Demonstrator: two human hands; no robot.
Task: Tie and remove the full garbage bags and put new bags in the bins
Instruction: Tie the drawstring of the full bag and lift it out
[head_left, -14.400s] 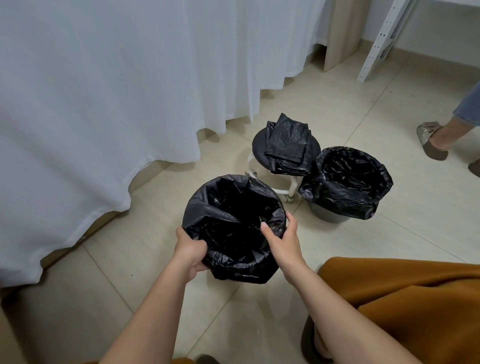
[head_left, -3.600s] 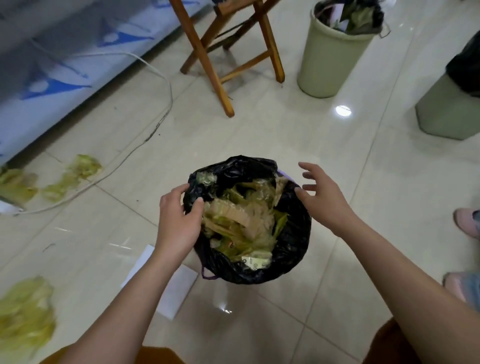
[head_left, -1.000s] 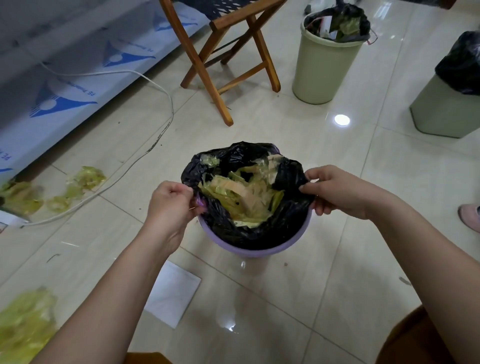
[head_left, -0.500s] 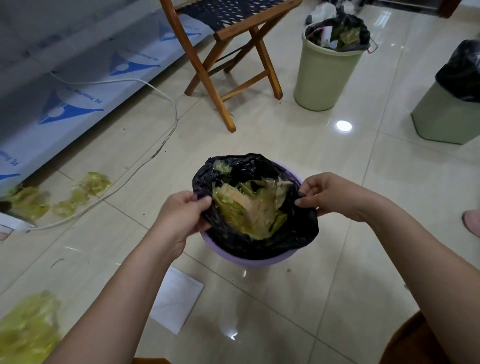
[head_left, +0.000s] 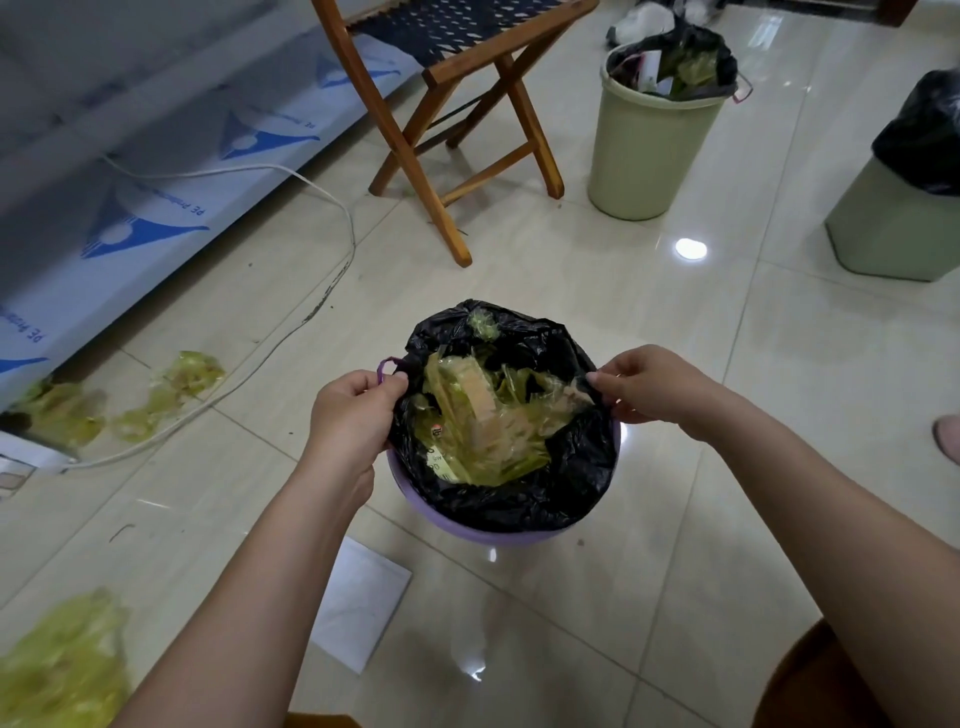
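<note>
A purple bin stands on the tiled floor in front of me, lined with a black garbage bag full of yellow-green plastic wrap. My left hand pinches the bag's left edge beside a small purple handle loop. On the opposite side, my right hand pinches the right edge. The bag's rim is peeled off the bin at both sides and held up, mouth open.
A wooden folding chair stands behind the bin. Beyond it are a full pale green bin and a second green bin with a black bag. Yellow plastic scraps, a white cable and a white sheet lie on the floor at left.
Both hands have shifted their pinch and raised the bag's edges a little higher off the purple rim; the purple handle loop now shows by my left thumb.
</note>
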